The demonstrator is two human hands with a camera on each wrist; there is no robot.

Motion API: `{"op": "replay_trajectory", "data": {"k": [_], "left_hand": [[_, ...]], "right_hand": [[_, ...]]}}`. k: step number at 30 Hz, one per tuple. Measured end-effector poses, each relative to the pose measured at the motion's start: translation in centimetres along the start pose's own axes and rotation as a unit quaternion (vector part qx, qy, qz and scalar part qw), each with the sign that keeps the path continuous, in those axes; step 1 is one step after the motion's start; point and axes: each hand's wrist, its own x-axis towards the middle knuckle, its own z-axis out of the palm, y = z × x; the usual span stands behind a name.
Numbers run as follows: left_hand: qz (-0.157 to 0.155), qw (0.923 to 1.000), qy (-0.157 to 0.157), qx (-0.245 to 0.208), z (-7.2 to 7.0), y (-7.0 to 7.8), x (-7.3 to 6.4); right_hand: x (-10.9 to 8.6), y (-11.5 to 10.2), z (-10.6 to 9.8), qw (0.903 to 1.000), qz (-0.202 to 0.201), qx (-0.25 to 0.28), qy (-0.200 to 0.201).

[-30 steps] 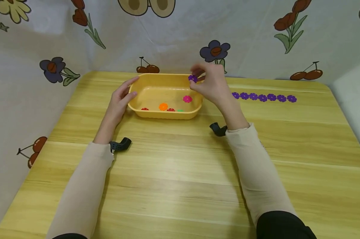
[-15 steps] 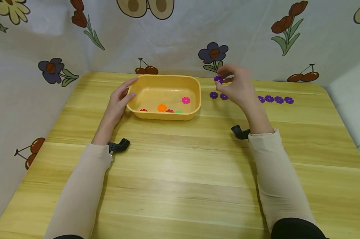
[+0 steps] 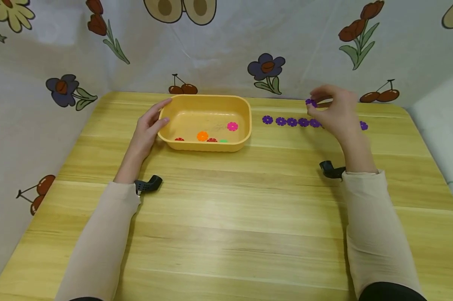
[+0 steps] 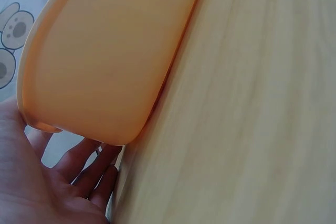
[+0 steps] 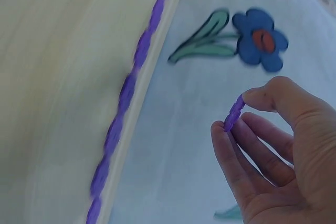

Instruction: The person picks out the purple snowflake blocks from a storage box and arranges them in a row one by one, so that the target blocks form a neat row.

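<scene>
My right hand (image 3: 337, 110) pinches a purple snowflake disc (image 5: 234, 114) between thumb and fingertips, raised above a row of matching purple discs (image 3: 292, 122) on the table. Part of that row is hidden behind the hand. At the left end of a yellow plastic tub (image 3: 205, 146), my left hand (image 3: 148, 125) grips the rim, thumb over the edge and fingers along the outside wall (image 4: 89, 66). Inside the tub lie a pink disc (image 3: 232, 126), an orange disc (image 3: 202, 136), two red discs and a green one, the last three partly hidden by the near wall.
The wooden table (image 3: 226, 225) ends at a white cloth backdrop (image 3: 219, 54) printed with flowers and cherries, close behind the tub and the row. A black wrist camera (image 3: 149, 184) sits on the left wrist, another black camera (image 3: 331, 170) on the right.
My right hand has carried the purple disc rightward, from over the tub's right end to above the row, uncovering the row's left discs. The left hand has stayed on the tub.
</scene>
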Motion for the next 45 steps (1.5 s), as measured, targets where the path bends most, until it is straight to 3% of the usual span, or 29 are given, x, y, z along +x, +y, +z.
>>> {"op": "replay_trajectory", "data": {"k": [7,16,22,28,36,45], "left_hand": [[-0.001,1.0000,0.000,-0.002,0.0,-0.1,0.0],[-0.008,0.9999,0.004,0.011,0.0,-0.2,-0.1],[-0.004,1.0000,0.004,0.006,0.2,-0.3,-0.1],[-0.002,1.0000,0.001,0.007,0.4,-0.4,0.0],[-0.011,0.9998,0.004,0.013,0.2,-0.3,-0.2],[-0.009,0.9997,0.005,0.022,0.0,0.0,-0.2]], "right_hand": [[-0.9,3.5,-2.4,0.9985,0.048,-0.017,0.020],[-1.7,6.9,-4.8,0.9960,0.080,-0.021,0.033],[-2.2,8.7,-6.7,0.9933,0.114,0.001,0.023],[-3.4,10.8,-8.8,0.9897,0.141,-0.019,0.014],[-4.1,13.9,-9.4,0.9864,0.161,-0.036,-0.003],[-4.3,15.5,-9.2,0.9849,0.164,-0.050,-0.022]]}}
